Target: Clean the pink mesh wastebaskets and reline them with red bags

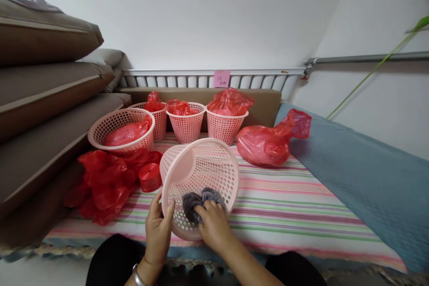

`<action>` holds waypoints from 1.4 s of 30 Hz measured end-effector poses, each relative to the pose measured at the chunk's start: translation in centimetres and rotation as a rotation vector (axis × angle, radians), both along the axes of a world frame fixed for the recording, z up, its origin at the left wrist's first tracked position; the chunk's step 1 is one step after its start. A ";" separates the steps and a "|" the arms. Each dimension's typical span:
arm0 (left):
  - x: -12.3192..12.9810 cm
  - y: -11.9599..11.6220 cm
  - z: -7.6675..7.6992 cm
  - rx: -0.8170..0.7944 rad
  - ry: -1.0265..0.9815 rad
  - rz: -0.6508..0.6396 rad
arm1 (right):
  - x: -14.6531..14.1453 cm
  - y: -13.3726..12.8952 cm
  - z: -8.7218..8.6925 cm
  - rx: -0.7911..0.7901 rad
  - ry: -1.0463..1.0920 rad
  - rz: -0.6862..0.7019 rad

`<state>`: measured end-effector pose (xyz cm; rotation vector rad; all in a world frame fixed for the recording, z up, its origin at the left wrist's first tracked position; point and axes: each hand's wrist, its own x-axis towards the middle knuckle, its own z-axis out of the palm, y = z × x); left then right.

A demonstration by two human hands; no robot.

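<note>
A pink perforated plastic basket (pixel 181 167) lies tipped toward me in front, its mouth facing my body. My left hand (pixel 159 230) grips its rim at the lower left, thumb over the inside edge and fingers behind the wall. Inside the mouth, my right hand (pixel 214 223) clutches a dark grey cloth (pixel 191 205) and presses it against the lower inner wall. Part of the cloth bulges above the fingers; the fingertips sink into it. A roll of red plastic bags (pixel 149 177) sits just left of the basket.
Behind stand several pink baskets (pixel 186 127) with red bags in them. A tied red bag (pixel 264 145) lies to the right, and loose red plastic (pixel 107 185) at left. Stacked brown cushions (pixel 50 80) rise on the left. A striped sheet (pixel 284 201) covers the surface; a radiator (pixel 187 81) runs behind.
</note>
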<state>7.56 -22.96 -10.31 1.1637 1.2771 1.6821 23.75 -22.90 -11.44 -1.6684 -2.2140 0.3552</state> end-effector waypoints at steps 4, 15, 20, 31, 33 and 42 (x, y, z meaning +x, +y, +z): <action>-0.1 -0.2 -0.7 -0.028 0.100 -0.012 | -3.0 -0.5 1.0 -0.142 0.385 -0.068; 0.1 -0.4 -1.6 -0.091 -0.005 0.048 | -3.8 -2.4 0.1 0.057 0.315 0.067; 0.4 -1.0 -3.5 -0.126 -0.071 0.036 | -2.9 -1.9 -2.7 0.220 0.076 0.146; -5.6 4.8 4.6 -0.011 0.293 -0.007 | -2.5 -1.2 -1.1 0.224 -0.202 0.318; -5.5 6.2 5.5 -0.007 0.255 -0.068 | -2.1 -1.1 -0.9 0.191 -0.173 0.303; -1.6 3.9 3.1 0.034 0.207 -0.143 | -2.3 0.0 -1.2 -0.225 0.457 0.144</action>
